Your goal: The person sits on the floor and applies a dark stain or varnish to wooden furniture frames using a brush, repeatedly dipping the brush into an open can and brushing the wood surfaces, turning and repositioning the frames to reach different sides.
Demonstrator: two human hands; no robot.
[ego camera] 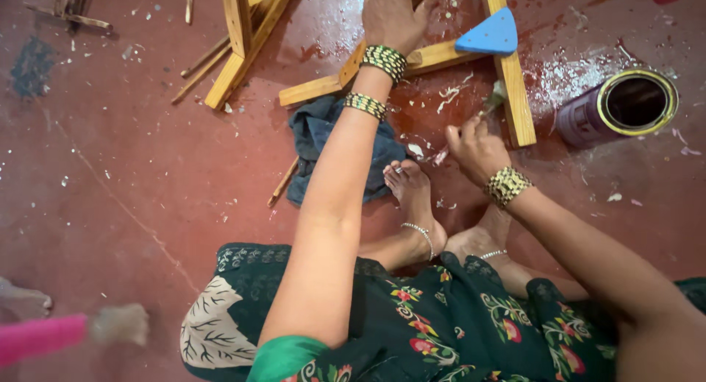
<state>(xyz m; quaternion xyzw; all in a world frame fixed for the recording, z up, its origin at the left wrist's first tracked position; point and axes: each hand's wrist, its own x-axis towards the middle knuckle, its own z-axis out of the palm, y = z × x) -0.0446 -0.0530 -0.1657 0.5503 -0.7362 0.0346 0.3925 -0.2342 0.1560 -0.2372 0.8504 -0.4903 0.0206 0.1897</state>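
Head view: left hand (390, 16) pressed flat on the wooden frame (441, 56) near the floor's (132, 169) far edge, gripping nothing. Right hand (476, 148) pinched shut on a small brush (491, 101), just beside the frame's upright slat.

left hand (391, 16) pressing wooden frame (441, 55), right hand (476, 148) gripping brush (494, 99)
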